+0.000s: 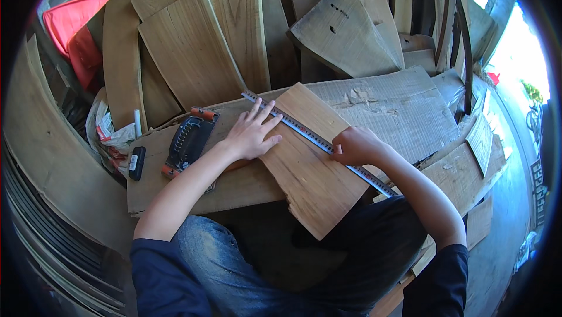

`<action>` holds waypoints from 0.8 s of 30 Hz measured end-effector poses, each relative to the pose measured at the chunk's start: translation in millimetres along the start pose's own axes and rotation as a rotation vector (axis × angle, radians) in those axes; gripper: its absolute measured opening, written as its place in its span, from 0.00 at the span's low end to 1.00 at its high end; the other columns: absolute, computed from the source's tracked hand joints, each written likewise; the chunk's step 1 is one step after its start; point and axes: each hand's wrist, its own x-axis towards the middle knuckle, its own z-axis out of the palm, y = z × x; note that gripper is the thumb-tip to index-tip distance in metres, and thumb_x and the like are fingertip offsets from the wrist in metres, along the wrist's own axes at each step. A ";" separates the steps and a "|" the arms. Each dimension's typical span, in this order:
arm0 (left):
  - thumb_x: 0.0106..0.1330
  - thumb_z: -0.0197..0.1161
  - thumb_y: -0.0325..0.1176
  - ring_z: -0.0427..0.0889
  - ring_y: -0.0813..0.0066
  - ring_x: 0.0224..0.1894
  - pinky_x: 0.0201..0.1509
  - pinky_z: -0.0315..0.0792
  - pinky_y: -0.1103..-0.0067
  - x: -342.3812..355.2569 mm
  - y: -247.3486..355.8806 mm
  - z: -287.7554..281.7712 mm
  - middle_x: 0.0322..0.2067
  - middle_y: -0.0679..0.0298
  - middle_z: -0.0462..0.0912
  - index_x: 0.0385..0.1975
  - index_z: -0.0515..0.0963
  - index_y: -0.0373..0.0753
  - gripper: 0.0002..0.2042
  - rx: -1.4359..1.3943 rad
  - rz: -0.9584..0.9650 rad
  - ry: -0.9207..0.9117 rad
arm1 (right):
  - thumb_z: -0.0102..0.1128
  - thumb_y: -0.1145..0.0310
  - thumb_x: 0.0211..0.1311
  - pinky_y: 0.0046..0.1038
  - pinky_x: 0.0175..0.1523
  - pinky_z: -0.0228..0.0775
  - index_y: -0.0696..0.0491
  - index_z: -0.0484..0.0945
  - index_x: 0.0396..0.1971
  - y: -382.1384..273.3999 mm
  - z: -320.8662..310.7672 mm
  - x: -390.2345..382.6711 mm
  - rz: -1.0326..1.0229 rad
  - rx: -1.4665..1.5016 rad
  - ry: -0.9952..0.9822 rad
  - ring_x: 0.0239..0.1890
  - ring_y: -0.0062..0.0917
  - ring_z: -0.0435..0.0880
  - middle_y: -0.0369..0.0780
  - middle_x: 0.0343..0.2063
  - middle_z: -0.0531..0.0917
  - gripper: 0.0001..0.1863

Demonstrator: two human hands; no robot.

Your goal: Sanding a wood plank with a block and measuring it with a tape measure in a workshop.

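A reddish-brown wooden board (316,182) lies at a slant on the rough plank bench, its near corner reaching over the edge toward my lap. Across the board runs a steel ruler (308,134), slanting from far left to near right, with both ends beyond the wood. My left hand (252,134) is spread, its fingertips resting on the ruler's far-left stretch and its thumb at the board. Farther right, my right hand (358,146) is closed, knuckles up, against the ruler's edge. Whatever its fingers may hold is hidden beneath them.
Left of my left hand sits a black hand sander (190,140) with orange ends, beside a small black case (136,163). A plastic bag (114,135) lies farther left. Wooden slabs (193,48) lean behind the bench (404,112); more boards (462,176) lie at right.
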 end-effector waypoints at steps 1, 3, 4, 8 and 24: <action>0.69 0.45 0.57 0.42 0.46 0.73 0.70 0.50 0.56 -0.1 1.6 -0.8 0.71 0.51 0.47 0.66 0.63 0.47 0.30 0.018 -0.007 0.007 | 0.61 0.56 0.50 0.37 0.41 0.74 0.48 0.84 0.26 0.0 -1.1 -1.0 0.005 0.003 -0.028 0.34 0.37 0.83 0.42 0.26 0.84 0.12; 0.69 0.46 0.57 0.42 0.46 0.73 0.70 0.50 0.55 1.0 2.0 -2.8 0.71 0.51 0.46 0.66 0.64 0.48 0.29 0.008 -0.005 0.007 | 0.60 0.56 0.50 0.37 0.41 0.75 0.49 0.84 0.26 -0.1 -4.1 -3.4 0.013 0.003 -0.054 0.34 0.37 0.83 0.42 0.26 0.84 0.12; 0.69 0.46 0.57 0.41 0.46 0.73 0.70 0.49 0.55 1.6 2.1 -3.4 0.71 0.50 0.46 0.65 0.65 0.49 0.29 -0.004 -0.004 0.004 | 0.60 0.57 0.49 0.37 0.41 0.75 0.49 0.84 0.26 -0.1 -5.6 -4.3 0.028 0.000 -0.090 0.34 0.38 0.83 0.43 0.26 0.84 0.12; 0.69 0.47 0.57 0.41 0.45 0.73 0.69 0.50 0.55 2.0 5.3 1.4 0.71 0.49 0.46 0.63 0.68 0.49 0.28 -0.024 -0.028 0.022 | 0.59 0.58 0.48 0.36 0.42 0.75 0.50 0.84 0.24 4.4 -4.1 -5.5 0.046 -0.010 -0.164 0.34 0.38 0.83 0.43 0.26 0.84 0.12; 0.68 0.47 0.58 0.39 0.45 0.73 0.68 0.51 0.54 3.3 11.5 -2.9 0.72 0.49 0.43 0.64 0.68 0.57 0.26 -0.064 -0.089 -0.026 | 0.62 0.64 0.52 0.32 0.41 0.76 0.48 0.83 0.39 -7.0 -1.6 0.6 -0.081 0.064 0.152 0.36 0.31 0.84 0.37 0.35 0.84 0.13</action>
